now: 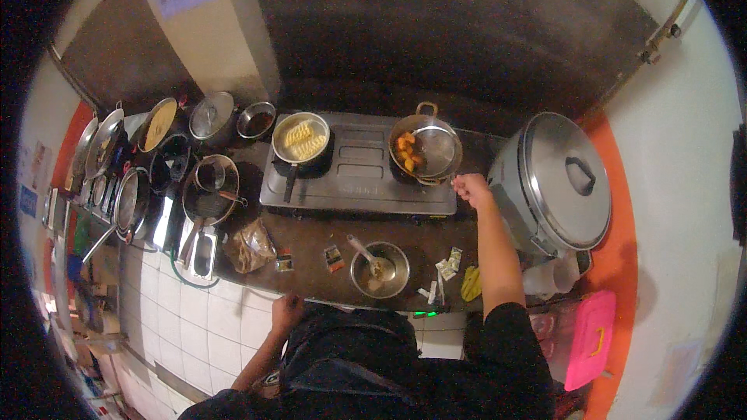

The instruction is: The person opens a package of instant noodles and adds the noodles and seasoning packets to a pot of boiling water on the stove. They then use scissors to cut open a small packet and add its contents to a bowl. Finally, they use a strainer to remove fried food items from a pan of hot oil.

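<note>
My right hand [471, 188], fingers curled, is at the lower right rim of a two-handled wok [397, 160] on the right burner. Whether it grips a handle there is not clear. Inside the wok, golden-orange fried pieces [408, 151] lie on the left, beside a round strainer-like metal utensil [436, 153]. My left hand [287, 312] hangs low at the counter's front edge, its fingers partly hidden in shadow. Between the hands, a metal bowl [404, 289] holds a spoon [367, 252] and some brownish mixture. A saucepan [281, 154] with noodle blocks [302, 141] stands on the left burner.
The two-burner gas stove [359, 186] sits mid-counter. A large lidded metal pot [560, 186] stands close on the right. Small sachets [334, 258], torn packets [449, 265], a yellow-green item [470, 284] and a plastic bag [255, 245] lie in front. Several pans [210, 210] crowd the left.
</note>
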Available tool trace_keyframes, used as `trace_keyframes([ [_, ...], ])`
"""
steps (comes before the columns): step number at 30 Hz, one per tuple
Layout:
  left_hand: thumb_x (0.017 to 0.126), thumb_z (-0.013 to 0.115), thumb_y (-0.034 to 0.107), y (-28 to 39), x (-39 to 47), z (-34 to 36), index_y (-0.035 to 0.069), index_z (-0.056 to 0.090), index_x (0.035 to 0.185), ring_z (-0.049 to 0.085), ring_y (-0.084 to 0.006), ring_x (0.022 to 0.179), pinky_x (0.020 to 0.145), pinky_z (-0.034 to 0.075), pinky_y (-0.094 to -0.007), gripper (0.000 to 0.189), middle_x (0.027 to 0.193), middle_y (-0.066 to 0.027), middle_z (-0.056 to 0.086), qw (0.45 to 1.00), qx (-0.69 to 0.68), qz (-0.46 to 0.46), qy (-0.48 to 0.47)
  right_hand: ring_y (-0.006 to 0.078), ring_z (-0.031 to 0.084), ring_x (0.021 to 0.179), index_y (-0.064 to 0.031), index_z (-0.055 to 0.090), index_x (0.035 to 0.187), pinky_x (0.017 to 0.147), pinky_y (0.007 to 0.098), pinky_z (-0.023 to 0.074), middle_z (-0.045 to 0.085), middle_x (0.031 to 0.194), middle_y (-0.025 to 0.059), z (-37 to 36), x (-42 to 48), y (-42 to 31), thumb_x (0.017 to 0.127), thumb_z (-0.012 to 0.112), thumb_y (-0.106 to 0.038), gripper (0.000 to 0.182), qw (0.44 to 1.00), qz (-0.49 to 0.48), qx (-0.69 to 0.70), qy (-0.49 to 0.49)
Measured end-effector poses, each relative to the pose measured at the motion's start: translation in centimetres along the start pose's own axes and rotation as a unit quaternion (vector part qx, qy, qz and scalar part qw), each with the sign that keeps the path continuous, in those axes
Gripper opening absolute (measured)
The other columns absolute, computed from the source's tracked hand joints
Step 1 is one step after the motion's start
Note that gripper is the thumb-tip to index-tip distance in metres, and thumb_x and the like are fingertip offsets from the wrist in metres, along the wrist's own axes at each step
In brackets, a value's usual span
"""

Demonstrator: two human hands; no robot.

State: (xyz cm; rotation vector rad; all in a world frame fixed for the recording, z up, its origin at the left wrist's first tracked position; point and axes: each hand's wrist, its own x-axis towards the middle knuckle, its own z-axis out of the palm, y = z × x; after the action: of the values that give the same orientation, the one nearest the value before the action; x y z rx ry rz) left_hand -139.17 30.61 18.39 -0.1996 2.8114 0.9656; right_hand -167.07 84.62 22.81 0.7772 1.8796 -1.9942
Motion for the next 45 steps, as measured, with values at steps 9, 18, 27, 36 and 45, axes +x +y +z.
trace_keyframes([
  [9,0.077,0.067,0.022,-0.2,-1.8,-0.9,-0.003,0.061,0.067,0.062,-0.0362,0.063,0.058,0.048,-0.0419,0.027,0.065,-0.021,0.062,0.998,0.058,-0.028,0.013,0.0088,0.036,0.043,0.0036,0.059,0.084,0.036,0.0224,0.0206,0.053,0.068,0.0074,-1.3,0.9,0.5,0.087,0.055,-0.016,0.02,0.996,0.048,0.056,-0.057],
  [18,0.077,0.067,0.024,-2.2,-2.6,-1.2,-0.002,0.06,0.064,0.061,-0.0371,0.06,0.056,0.047,-0.0434,0.029,0.065,-0.0209,0.061,0.998,0.051,-0.021,0.044,0.0134,0.045,0.04,-0.0004,0.06,0.067,0.036,0.0284,0.032,0.055,0.057,0.0084,-0.2,0.7,1.4,0.084,0.057,-0.018,0.024,0.97,-0.129,-0.193,0.073],
  [27,0.078,0.066,0.025,-2.8,-2.6,-3.0,0.0,0.061,0.064,0.061,-0.0381,0.061,0.057,0.048,-0.0442,0.03,0.064,-0.0206,0.061,0.996,0.068,-0.033,0.055,0.0107,0.036,0.035,-0.0026,0.059,0.072,0.032,0.0274,0.0249,0.053,0.056,0.0059,-2.3,1.6,0.1,0.09,0.054,-0.021,0.026,0.998,0.013,-0.054,-0.03],
  [36,0.078,0.066,0.021,-3.4,-2.2,-3.7,0.0,0.057,0.061,0.057,-0.0383,0.058,0.054,0.044,-0.0441,0.029,0.061,-0.0204,0.058,0.994,0.079,-0.013,0.079,0.0103,0.036,0.036,-0.0038,0.057,0.07,0.032,0.0257,0.0228,0.052,0.057,0.0048,-3.2,2.9,1.9,0.088,0.054,-0.022,0.026,0.997,0.058,0.039,-0.035],
  [45,0.077,0.067,0.017,-2.5,-1.9,-3.0,-0.001,0.054,0.06,0.055,-0.0366,0.054,0.051,0.042,-0.0419,0.027,0.058,-0.0196,0.056,0.995,0.002,-0.014,0.101,0.031,0.059,0.056,0.0003,0.064,0.066,0.058,0.0426,0.047,0.062,0.065,0.0156,-0.5,2.4,3.5,0.082,0.057,-0.027,0.032,0.904,-0.229,-0.302,0.195],
])
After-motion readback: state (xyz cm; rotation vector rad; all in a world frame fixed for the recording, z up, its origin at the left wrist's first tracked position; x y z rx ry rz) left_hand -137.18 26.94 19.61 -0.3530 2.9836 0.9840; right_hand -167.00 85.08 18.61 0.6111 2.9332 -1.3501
